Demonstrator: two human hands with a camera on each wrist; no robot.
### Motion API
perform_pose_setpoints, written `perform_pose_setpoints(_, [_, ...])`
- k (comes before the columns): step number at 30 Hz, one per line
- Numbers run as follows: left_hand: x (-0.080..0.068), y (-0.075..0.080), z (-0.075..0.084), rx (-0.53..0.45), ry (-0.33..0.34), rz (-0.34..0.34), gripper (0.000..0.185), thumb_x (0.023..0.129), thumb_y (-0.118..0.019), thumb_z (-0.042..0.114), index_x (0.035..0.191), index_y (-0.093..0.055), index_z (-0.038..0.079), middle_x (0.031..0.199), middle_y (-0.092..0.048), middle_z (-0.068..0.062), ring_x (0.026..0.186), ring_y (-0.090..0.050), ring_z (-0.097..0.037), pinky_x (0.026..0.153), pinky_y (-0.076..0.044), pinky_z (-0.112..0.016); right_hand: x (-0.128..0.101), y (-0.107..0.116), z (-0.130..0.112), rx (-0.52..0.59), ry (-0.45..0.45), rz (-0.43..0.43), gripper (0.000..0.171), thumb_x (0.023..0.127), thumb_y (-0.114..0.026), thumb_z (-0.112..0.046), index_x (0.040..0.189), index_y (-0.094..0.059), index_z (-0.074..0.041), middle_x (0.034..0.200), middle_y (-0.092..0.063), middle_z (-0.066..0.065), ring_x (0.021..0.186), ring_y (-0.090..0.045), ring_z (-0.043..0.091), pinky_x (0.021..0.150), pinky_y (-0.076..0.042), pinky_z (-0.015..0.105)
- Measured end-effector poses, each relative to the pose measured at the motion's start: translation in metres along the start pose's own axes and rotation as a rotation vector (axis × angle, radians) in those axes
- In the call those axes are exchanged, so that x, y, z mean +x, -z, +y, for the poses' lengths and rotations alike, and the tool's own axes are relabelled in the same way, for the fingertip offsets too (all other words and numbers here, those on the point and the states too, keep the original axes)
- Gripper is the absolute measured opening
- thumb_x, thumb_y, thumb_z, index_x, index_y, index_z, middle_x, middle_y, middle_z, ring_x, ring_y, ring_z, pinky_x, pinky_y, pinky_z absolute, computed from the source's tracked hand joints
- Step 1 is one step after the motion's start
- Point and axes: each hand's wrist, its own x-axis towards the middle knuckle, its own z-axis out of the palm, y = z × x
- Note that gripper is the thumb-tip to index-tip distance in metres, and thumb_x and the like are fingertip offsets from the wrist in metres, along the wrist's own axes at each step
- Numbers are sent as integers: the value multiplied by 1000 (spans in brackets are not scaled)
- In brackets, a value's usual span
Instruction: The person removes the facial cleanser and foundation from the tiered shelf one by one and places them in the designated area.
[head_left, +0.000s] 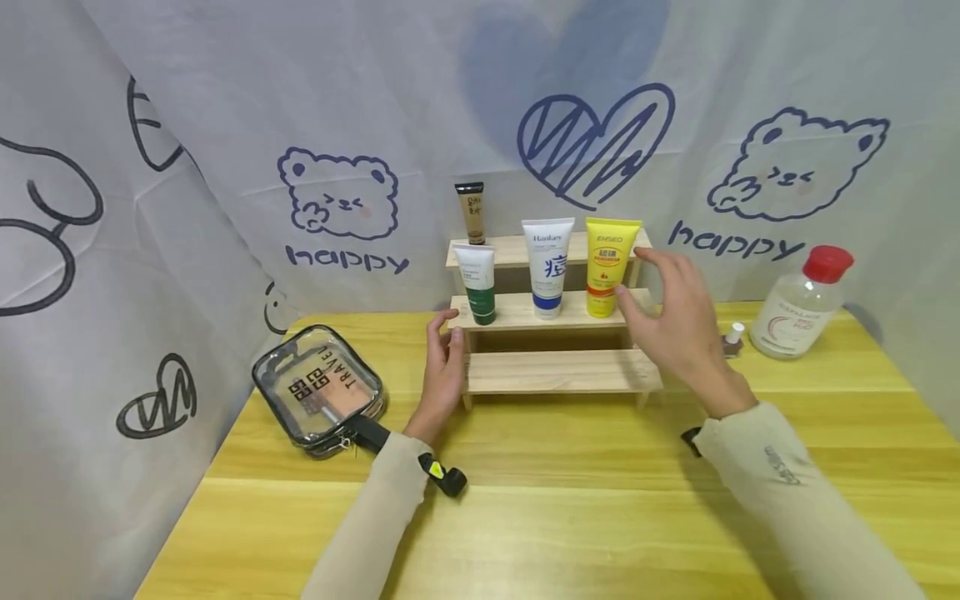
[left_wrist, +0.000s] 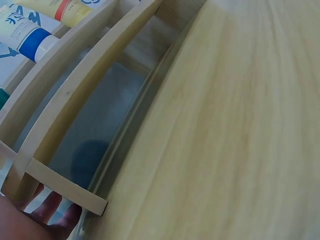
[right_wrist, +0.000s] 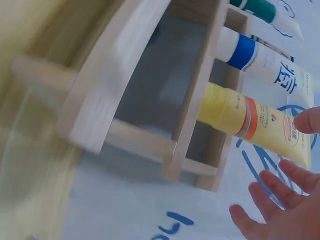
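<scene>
My left hand (head_left: 442,371) rests fingers-relaxed against the wooden rack (head_left: 558,371)'s left end, likely steadying it. Right hand (head_left: 678,321) spread wide, holding nothing, just right of the yellow tube (head_left: 609,267) upright mid-shelf, far on the counter (head_left: 525,517).

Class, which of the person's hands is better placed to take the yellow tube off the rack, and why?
Probably the right hand: it is open beside the yellow tube. The left hand rests at the rack's far end.

Head view: above worktop (head_left: 570,517) near edge, facing back curtain, whole stepped rack (head_left: 555,371) seen. Wrist views: close at rack's left and right ends; all share rack.
</scene>
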Motion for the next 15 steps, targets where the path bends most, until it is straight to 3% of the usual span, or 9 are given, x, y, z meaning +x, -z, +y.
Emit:
perform_pose_setpoints(6, [-1, -1, 1, -8, -12, 4, 41, 121, -36, 27, 161, -35, 15, 166, -44, -18, 143, -52, -41, 115, -40, -50, 12, -2, 6, 292, -110, -100, 54, 111, -64, -20, 159, -47, -3, 162, -53, 20, 153, -48, 42, 125, -40, 63])
perform_pose_setpoints(15, [-1, -1, -1, -12, -28, 3, 41, 121, -36, 26, 161, -35, 15, 165, -44, -19, 143, -51, -44, 113, -40, -48, 24, -10, 13, 367, -179, -205, 62, 113, -62, -28, 166, -38, -7, 165, -51, 19, 153, -49, 39, 126, -42, 60])
